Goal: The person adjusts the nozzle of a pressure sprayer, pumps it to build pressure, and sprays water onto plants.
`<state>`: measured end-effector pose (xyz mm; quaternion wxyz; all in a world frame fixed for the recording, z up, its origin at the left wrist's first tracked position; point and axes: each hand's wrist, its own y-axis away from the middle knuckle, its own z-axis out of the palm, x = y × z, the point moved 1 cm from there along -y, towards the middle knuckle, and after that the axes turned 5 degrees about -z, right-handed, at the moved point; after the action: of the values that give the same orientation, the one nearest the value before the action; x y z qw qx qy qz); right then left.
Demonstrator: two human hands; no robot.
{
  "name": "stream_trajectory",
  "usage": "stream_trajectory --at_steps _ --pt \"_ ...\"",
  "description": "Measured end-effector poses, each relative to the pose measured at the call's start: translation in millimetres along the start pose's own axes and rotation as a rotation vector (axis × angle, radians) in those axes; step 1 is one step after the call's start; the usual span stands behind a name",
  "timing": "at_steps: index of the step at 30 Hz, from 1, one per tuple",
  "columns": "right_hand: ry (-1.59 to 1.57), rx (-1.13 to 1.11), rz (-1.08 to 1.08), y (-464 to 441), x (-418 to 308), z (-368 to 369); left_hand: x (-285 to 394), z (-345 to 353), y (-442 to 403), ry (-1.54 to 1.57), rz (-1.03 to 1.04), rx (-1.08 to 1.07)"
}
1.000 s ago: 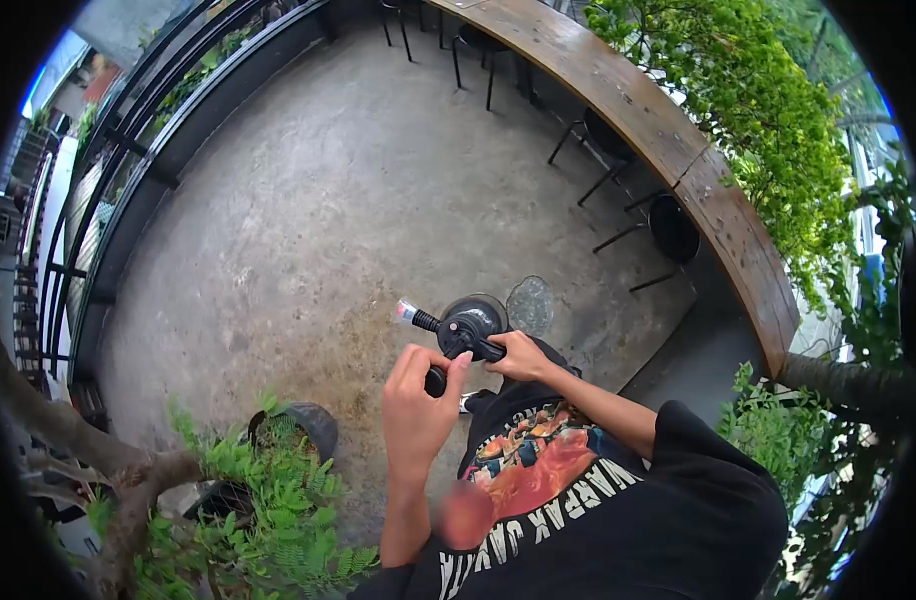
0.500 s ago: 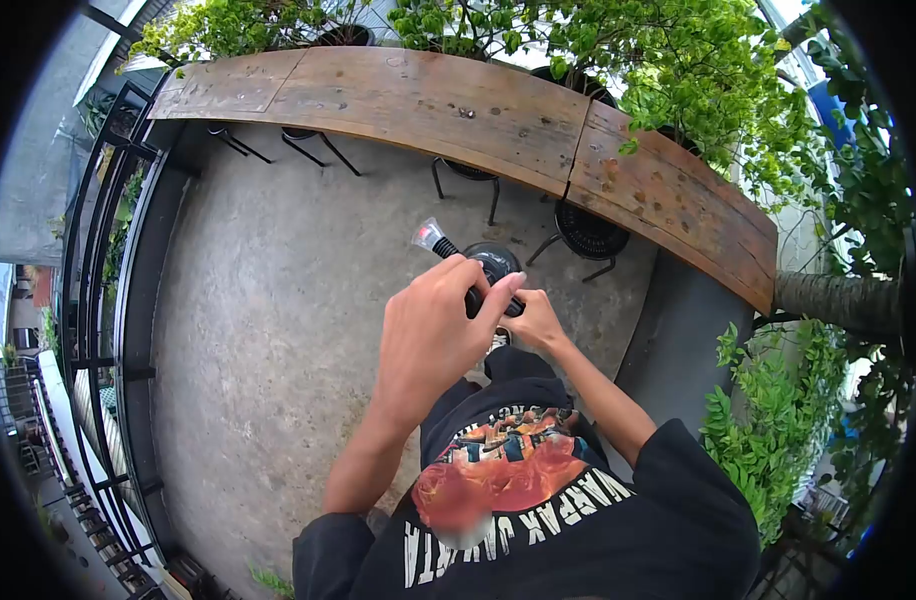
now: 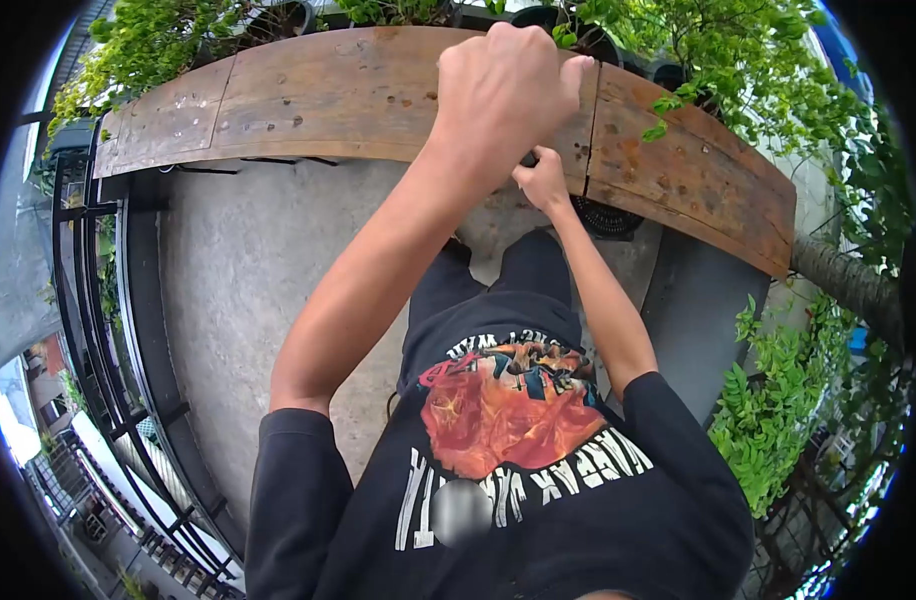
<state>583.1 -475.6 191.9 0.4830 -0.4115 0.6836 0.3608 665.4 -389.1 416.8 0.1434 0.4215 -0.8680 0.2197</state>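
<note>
My left hand (image 3: 506,95) is raised in front of the wooden counter, its back towards me. The fingers are curled into a fist with the thumb out to the right; whatever is inside is hidden. Lower and slightly right, my right hand (image 3: 544,182) is closed, with the dark end of a black handle-like object (image 3: 529,159) showing by its thumb and fingers. The rest of that object is hidden behind my left hand and wrist.
A long wooden counter (image 3: 338,95) curves across the front, with potted plants (image 3: 668,30) behind it. A black stool (image 3: 606,218) sits under its right part. Black metal railing (image 3: 88,300) runs along the left. Leafy plants (image 3: 768,400) and a trunk (image 3: 848,280) are at right.
Both hands have moved up and away from my body, the left one further. The clear tip and black ribbed neck seen by my left hand earlier no longer show. The view has shifted too.
</note>
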Motion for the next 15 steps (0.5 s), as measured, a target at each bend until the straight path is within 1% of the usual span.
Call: stream_trajectory --at_steps 1,2,4,5,6,8,9,12,15 --pt "-0.007 -0.005 0.053 0.2 4.6 0.8 -1.9 5.5 -11.3 0.001 -0.026 -0.083" --pt "-0.008 -0.008 0.076 -11.4 3.9 -2.0 -4.8 13.0 -21.1 0.001 -0.031 -0.117" --pt "-0.028 0.058 -0.035 -22.8 27.7 -0.6 -12.5 33.6 -40.6 -0.003 -0.048 -0.149" --pt "-0.025 0.056 0.002 -27.0 37.8 -4.1 -15.6 46.2 -45.4 0.044 -0.042 -0.097" --pt "-0.057 -0.001 0.092 -27.8 34.0 -8.4 -10.9 49.1 -50.8 0.027 -0.088 -0.098" --pt "-0.029 -0.016 0.017 -30.0 34.0 -10.2 3.2 54.8 -60.9 -0.015 -0.175 -0.094" --pt "-0.039 -0.057 0.074 -30.4 24.5 -16.0 5.7 60.8 -62.1 -0.038 -0.161 -0.009" --pt "-0.06 -0.036 -0.022 -31.1 28.2 -13.6 1.8 74.9 -49.6 -0.068 -0.29 0.017" --pt "-0.045 -0.057 -0.038 -32.4 32.9 -12.8 -9.7 104.0 -35.9 -0.047 -0.283 0.094"
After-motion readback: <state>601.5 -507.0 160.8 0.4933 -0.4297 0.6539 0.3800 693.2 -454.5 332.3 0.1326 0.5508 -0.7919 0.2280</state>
